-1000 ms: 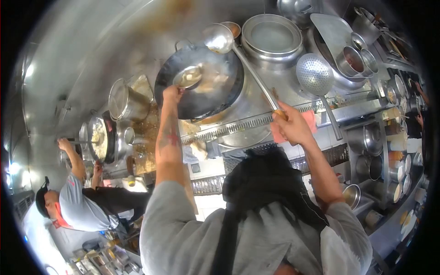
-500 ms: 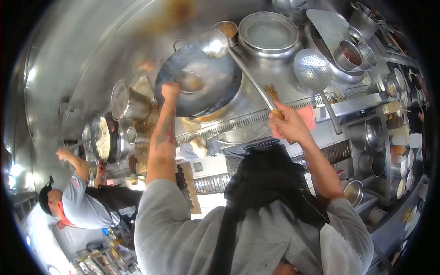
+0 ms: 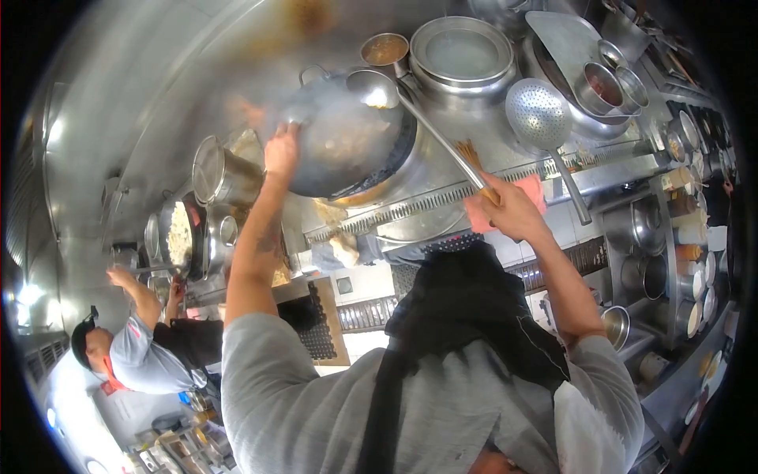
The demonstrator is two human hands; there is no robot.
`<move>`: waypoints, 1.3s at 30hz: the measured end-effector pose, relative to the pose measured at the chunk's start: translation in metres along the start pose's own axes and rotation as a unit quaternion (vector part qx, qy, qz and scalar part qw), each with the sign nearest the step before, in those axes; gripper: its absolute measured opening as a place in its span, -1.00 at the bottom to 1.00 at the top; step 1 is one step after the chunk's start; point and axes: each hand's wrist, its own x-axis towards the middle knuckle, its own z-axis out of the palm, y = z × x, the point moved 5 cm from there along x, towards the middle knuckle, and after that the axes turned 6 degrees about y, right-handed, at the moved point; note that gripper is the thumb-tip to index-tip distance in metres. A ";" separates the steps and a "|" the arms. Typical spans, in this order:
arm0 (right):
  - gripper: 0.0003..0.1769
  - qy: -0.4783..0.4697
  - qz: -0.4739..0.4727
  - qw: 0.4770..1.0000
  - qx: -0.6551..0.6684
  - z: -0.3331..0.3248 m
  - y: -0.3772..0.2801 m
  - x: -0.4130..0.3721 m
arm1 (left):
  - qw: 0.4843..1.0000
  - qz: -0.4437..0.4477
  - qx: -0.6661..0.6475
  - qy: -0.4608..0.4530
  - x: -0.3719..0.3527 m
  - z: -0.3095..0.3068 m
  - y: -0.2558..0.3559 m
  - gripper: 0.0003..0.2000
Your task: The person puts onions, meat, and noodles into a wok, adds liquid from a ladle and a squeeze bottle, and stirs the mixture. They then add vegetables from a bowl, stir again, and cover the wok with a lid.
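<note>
1. Grey short-sleeved shirt [image 3: 308,395], softly creased.
2. Black apron [image 3: 466,308] – thin, pale cord [image 3: 542,344] along one side.
3. Broad black strap [image 3: 387,411].
4. Left forearm [image 3: 257,253] – dark marking [image 3: 270,239], blurred.

No text, label, brand, number or sign can be read. A small red mark [image 3: 136,332] shows on the grey sleeve [image 3: 130,344] of the other person [image 3: 150,355], at the left of the view, but it is too small to make out as letters or a logo.
</note>
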 end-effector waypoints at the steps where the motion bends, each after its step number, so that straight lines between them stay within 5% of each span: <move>1: -0.39 -0.002 0.002 1.000 0.007 -0.002 -0.001 0.001 | 0.997 -0.030 0.024 -0.068 -0.013 0.022 -0.007 -0.79; 3: -0.39 -0.001 0.006 1.000 0.011 -0.002 -0.001 0.002 | 0.983 -0.091 0.049 -0.154 -0.030 0.052 -0.013 -0.82; 7: -0.37 0.003 -0.031 0.999 0.033 0.003 -0.007 0.005 | 0.993 -0.079 -0.006 -0.090 -0.025 0.053 -0.020 -0.82; 13: -0.39 0.005 -0.028 0.999 0.032 0.008 -0.021 0.007 | 0.979 -0.059 0.048 -0.189 -0.022 0.081 -0.034 -0.85; 16: -0.41 0.023 -0.068 0.997 0.026 0.024 -0.008 0.016 | 0.996 -0.042 0.025 -0.071 -0.032 0.084 -0.034 -0.89; 18: -0.42 0.041 -0.102 0.994 0.022 0.023 -0.020 0.023 | 0.988 -0.150 -0.018 -0.029 -0.021 0.099 -0.063 -0.88; 20: -0.46 0.004 -0.010 1.000 0.007 0.022 -0.036 0.034 | 0.986 -0.165 -0.023 0.003 -0.017 0.072 -0.075 -0.87; 22: -0.48 0.011 -0.043 0.999 -0.030 0.029 -0.047 0.056 | 0.861 -0.401 -0.304 -0.072 -0.026 0.051 -0.086 -0.84; 27: -0.50 0.075 -0.167 0.976 -0.120 0.071 -0.079 0.111 | 0.793 -0.466 -0.392 -0.007 -0.061 0.051 -0.095 -0.77; 29: -0.65 -0.078 0.031 0.996 -0.010 0.080 -0.095 0.104 | 0.823 -0.463 -0.324 -0.054 -0.069 0.046 -0.092 -0.71; 30: -0.65 -0.081 0.029 0.996 -0.012 0.090 -0.082 0.113 | 0.822 -0.467 -0.323 -0.054 -0.075 0.054 -0.097 -0.71; 31: -0.74 -0.148 0.124 0.962 0.194 0.113 -0.056 0.126 | 0.856 -0.437 -0.272 -0.052 -0.075 0.059 -0.101 -0.69; 32: -0.82 -0.205 0.213 0.872 0.389 0.129 -0.042 0.131 | 0.886 -0.404 -0.220 -0.050 -0.075 0.070 -0.106 -0.68; 33: -0.82 -0.207 0.215 0.872 0.389 0.125 -0.039 0.131 | 0.886 -0.405 -0.219 -0.052 -0.077 0.087 -0.112 -0.68; 35: -0.92 -0.284 0.312 0.705 0.570 0.122 -0.047 0.119 | 0.912 -0.386 -0.127 -0.050 -0.076 0.113 -0.118 -0.63; 39: -0.82 -0.263 0.253 0.772 0.521 0.104 -0.067 0.095 | 0.904 -0.367 -0.138 -0.168 -0.049 0.087 -0.073 -0.63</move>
